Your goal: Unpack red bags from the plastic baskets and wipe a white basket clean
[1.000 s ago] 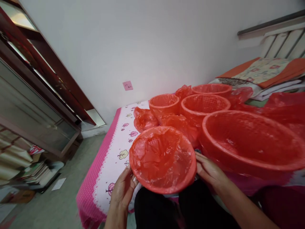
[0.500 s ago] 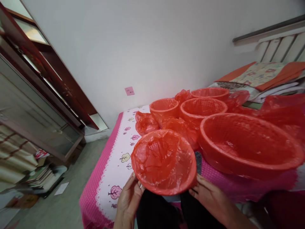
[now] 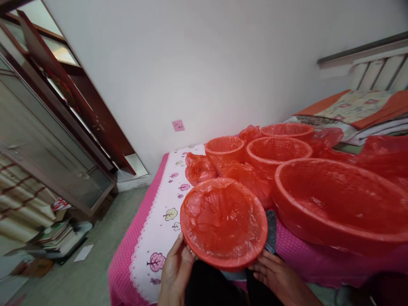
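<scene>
A red plastic basket (image 3: pixel 225 259) lined with a thin red plastic bag (image 3: pixel 223 219) is held between my two hands, its mouth tilted toward me. My left hand (image 3: pixel 179 261) is closed on its lower left side, thumb in front. My right hand (image 3: pixel 270 267) grips the lower right side from below, with some fingertips hidden under the rim. Just beyond it on the bed lie crumpled red plastic bags (image 3: pixel 245 178). To the right stands a large red basket (image 3: pixel 318 221) with a bag inside.
More lined baskets, including a small one (image 3: pixel 225 146) and a wider one (image 3: pixel 280 148), stand toward the wall. The bed has a pink and white tree-print cover (image 3: pixel 159 229). Folded bedding (image 3: pixel 360 110) lies at the back right. Books (image 3: pixel 59 236) sit on the floor at left.
The view has shifted slightly, so everything sits a little lower and farther right. The bag inside the held basket looks more spread out. Both hands still hold the basket.
</scene>
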